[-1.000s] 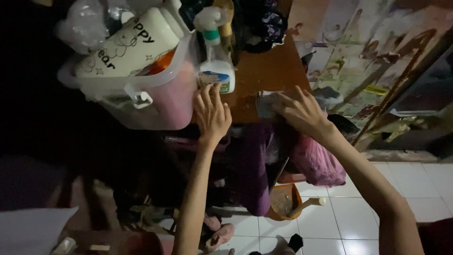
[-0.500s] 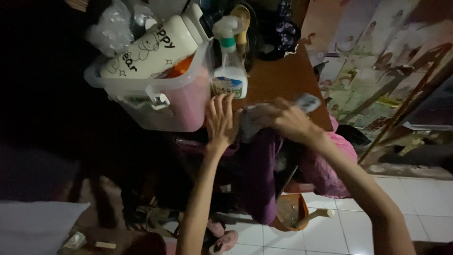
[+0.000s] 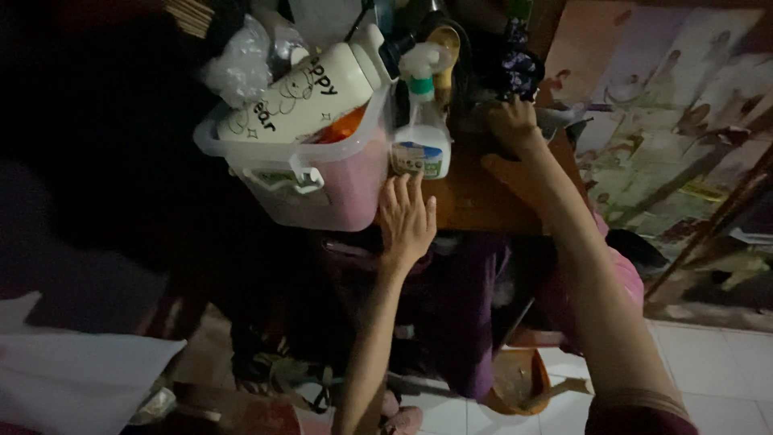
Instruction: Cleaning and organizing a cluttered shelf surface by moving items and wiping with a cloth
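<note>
My left hand [image 3: 407,219] lies flat on the near edge of a brown wooden table [image 3: 475,201], fingers apart, holding nothing. Its fingertips are just below a white spray bottle [image 3: 421,145] with a green collar and beside a clear plastic bin [image 3: 318,189]. My right hand [image 3: 514,127] reaches to the far side of the table, its fingers curled down among dark things. A pale grey piece [image 3: 560,117] shows just right of it. In the dim light I cannot tell whether the hand grips anything.
The bin holds a large white bottle [image 3: 302,93] and crumpled plastic bags [image 3: 237,68]. Purple fabric [image 3: 471,322] and a pink bag [image 3: 624,278] hang below the table. An orange bowl with a stick [image 3: 523,387] stands on white floor tiles. A patterned sheet [image 3: 676,121] covers the right wall.
My right hand has moved from the table's near edge, where it held a grey cloth, to the far side. My left hand has stayed at the near edge. The view has shifted.
</note>
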